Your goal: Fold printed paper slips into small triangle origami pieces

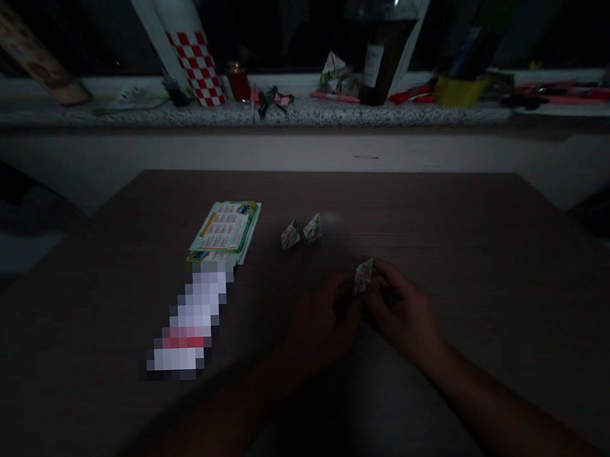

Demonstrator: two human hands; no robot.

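Head view looks down on a dim brown table [449, 210], and from where I stand the room is dark enough that fine detail is lost. The person's left hand [321, 321] and right hand [400, 312] meet just above the tabletop, near its middle and a little to the right. Between them is a small folded paper piece [363, 276]. The right fingers are closed on its upper edge, and the left fingers are curled in against its lower side, pinching it too as far as I can make out.

Two finished folded pieces [301, 232] stand touching each other a little beyond the hands. A stack of printed sheets [226, 230] lies to their left. On the windowsill [331, 112] behind sit a dark bottle [382, 59] and a red-and-white checked tube [199, 69].

The poor light looks like the main risk: a crease set by feel could land off line. The paper is tiny, so too firm a pinch might crush a fold or tear a corner. A forearm swinging forward could also knock the two standing pieces over.
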